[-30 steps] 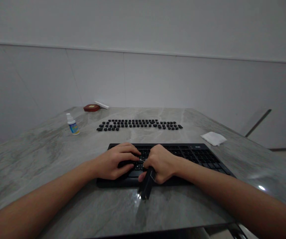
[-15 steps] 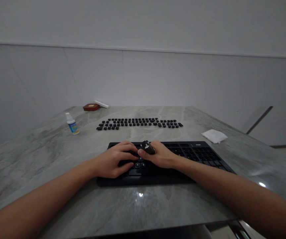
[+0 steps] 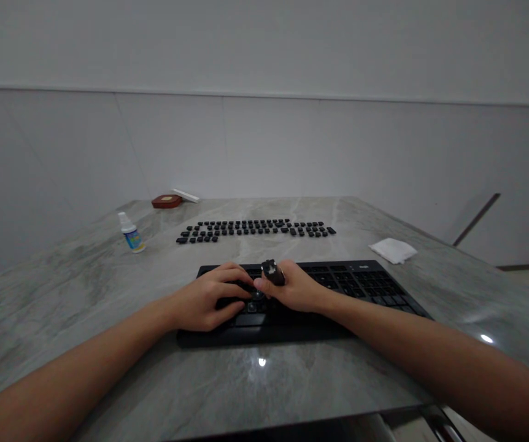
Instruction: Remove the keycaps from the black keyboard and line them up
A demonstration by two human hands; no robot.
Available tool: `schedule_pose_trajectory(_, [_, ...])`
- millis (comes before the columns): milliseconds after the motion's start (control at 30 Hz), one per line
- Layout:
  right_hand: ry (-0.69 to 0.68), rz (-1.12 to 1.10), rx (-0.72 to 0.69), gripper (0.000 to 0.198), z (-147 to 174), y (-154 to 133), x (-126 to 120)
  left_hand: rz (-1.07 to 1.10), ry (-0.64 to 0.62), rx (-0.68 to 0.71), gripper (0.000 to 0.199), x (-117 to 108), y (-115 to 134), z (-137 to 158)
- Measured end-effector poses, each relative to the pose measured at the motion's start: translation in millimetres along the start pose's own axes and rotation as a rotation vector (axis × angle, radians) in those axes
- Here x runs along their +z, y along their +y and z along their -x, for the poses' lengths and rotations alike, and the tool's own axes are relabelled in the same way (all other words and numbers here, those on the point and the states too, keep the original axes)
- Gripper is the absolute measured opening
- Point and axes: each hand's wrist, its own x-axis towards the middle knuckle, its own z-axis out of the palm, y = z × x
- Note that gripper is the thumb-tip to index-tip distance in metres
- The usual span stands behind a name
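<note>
- The keyboard (image 3: 292, 331) lies on the grey marbled tabletop (image 3: 200, 393) beneath both hands; a small pale logo (image 3: 364, 266) marks its far edge, too blurred to read.
- The spray bottle (image 3: 131, 234) stands left with a blue-and-yellow label, its lettering illegible.
- The left hand (image 3: 213, 298) rests on the keyboard, its fingers spread and holding nothing visible.
- The right hand (image 3: 297, 287) has its fingers wrapped around a black-handled tool (image 3: 274, 272) over the keys, near the left fingertips.
- A second ago the handle slanted toward the near edge; now its end points up, much as half a second ago.
- The loose black keycaps (image 3: 245, 231) remain in rows beyond the keyboard.
</note>
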Motion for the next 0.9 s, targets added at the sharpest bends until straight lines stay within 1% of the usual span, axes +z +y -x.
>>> schedule_pose_trajectory(67, [0.026,0.009,-0.06,0.013,1,0,0,0.007,0.005,-0.003,0.025,-1,0,0])
schedule_pose_trajectory(100, [0.034,0.025,-0.078,0.005,1,-1,0,0.008,0.003,-0.007,0.024,-1,1,1])
schedule_pose_trajectory(200, [0.036,0.107,-0.059,0.011,2,-3,0,0.006,-0.011,-0.028,0.021,-1,0,2])
schedule_pose_trajectory(367, [0.046,0.215,0.003,0.007,3,-7,1,0.011,-0.035,-0.052,0.016,-1,-1,4])
schedule_pose_trajectory(533, [0.07,0.382,-0.019,0.01,7,-10,0,0.019,-0.04,-0.057,0.015,0,-1,4])
schedule_pose_trajectory(633, [0.061,0.463,-0.011,0.011,9,-14,1,0.013,-0.043,-0.054,0.015,-1,-1,4])
schedule_pose_trajectory(767, [0.062,0.494,0.056,0.011,11,-19,2,0.0,-0.048,-0.056,0.017,0,-2,4])
schedule_pose_trajectory(900, [0.068,0.449,0.147,0.01,12,-23,2,0.0,-0.033,-0.026,0.023,1,-4,4])
